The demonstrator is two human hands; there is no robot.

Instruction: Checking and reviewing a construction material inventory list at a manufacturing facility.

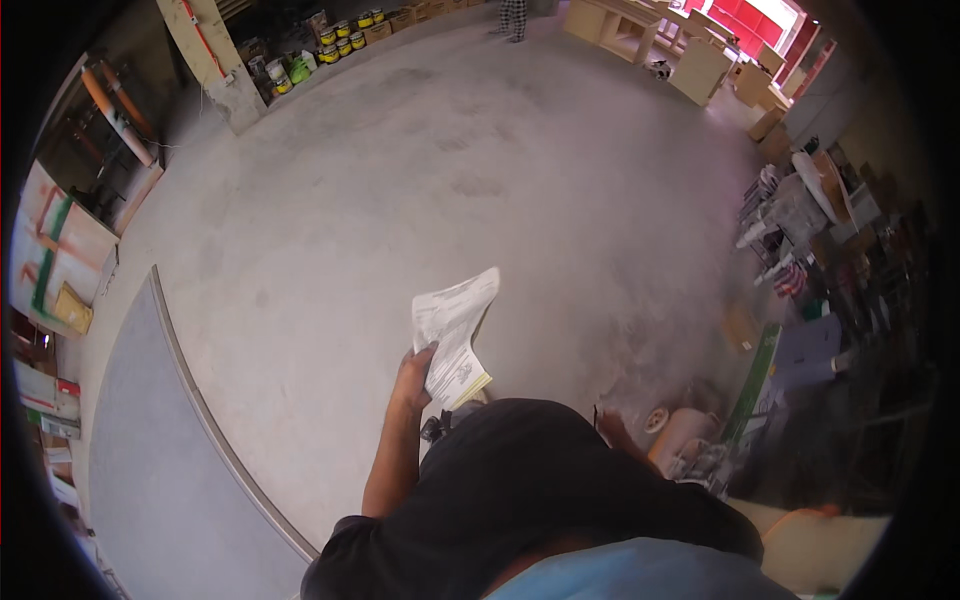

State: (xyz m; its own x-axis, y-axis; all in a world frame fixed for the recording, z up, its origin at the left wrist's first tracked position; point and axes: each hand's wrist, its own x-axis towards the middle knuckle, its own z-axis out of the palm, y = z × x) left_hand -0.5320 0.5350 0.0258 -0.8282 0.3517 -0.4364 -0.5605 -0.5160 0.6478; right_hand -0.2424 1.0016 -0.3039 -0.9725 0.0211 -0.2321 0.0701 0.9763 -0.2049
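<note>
In my left hand [412,380] is a folded sheaf of printed papers [455,330], with the thumb pressed on top and yellowish sheets showing at the lower edge. The papers are held out in front of my body, above the floor, and their far end curls up. Low at my right side, my right hand [613,428] is partly hidden by my dark shirt. It looks closed, with a thin dark thing at its fingers, too small to name. A roll of brownish material [683,440] lies on the floor beyond that hand.
A large grey panel [165,430] with a raised rim stands at my left. Paint cans [343,38] line the far wall beside a pillar [215,60]. Wooden cabinets [615,28] stand far right. Clutter, including a grey-purple box [808,350], fills the right side. A person's checked trousers [513,18] show far ahead.
</note>
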